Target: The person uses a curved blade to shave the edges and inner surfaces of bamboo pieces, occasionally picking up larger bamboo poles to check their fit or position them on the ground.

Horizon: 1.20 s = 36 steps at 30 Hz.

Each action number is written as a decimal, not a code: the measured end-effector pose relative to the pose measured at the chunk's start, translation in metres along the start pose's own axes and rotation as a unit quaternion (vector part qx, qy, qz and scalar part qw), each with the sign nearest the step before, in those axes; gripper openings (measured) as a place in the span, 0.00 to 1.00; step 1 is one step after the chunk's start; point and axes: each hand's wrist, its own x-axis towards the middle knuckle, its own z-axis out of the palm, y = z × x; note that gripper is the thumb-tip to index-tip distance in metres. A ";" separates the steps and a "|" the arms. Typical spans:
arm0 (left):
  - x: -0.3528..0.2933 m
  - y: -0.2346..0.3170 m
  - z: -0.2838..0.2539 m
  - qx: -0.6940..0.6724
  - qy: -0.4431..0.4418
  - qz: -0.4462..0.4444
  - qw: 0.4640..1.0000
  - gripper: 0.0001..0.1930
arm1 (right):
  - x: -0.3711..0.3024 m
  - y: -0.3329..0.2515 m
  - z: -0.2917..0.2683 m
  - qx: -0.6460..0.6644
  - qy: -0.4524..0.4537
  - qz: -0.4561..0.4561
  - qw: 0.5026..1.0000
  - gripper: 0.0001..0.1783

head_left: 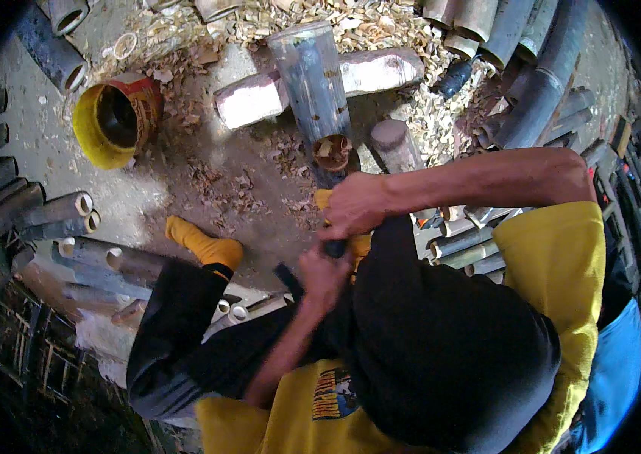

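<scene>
A thick grey bamboo tube (309, 79) lies over a pale-sided wood block (248, 100), its open end toward me with brown shavings in it. Just below that end, my right hand (358, 203) is closed around a dark-handled tool (335, 247), whose handle shows between my two hands. My left hand (324, 276) is wrapped round the handle lower down and looks slightly blurred. The tool's working end is hidden by my right hand and the tube. Beside my left hand a dark flat piece (288, 280) sticks out; what it belongs to is unclear.
A yellow-lined bucket (101, 125) lies tipped at the left. Wood shavings (381, 26) cover the far floor. A short round wood post (396, 144) is right of the tube. Bamboo lengths (540, 91) are stacked at right and left. My yellow-socked foot (203, 244) rests on the floor.
</scene>
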 end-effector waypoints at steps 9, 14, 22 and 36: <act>0.047 -0.010 -0.088 0.013 0.032 0.037 0.999 0.15 | 0.038 -0.004 -0.036 0.007 0.101 0.137 0.985 0.16; 0.106 0.076 -0.174 0.357 -0.039 0.254 0.898 0.17 | 0.033 0.006 -0.014 -0.048 0.446 0.225 0.865 0.27; 0.150 0.205 -0.166 0.580 -0.085 0.431 0.686 0.10 | 0.014 0.013 -0.018 0.113 0.697 0.228 0.671 0.27; 0.055 0.014 -0.089 0.091 -0.160 -0.064 0.981 0.23 | 0.032 0.009 0.000 0.088 0.094 0.120 0.984 0.11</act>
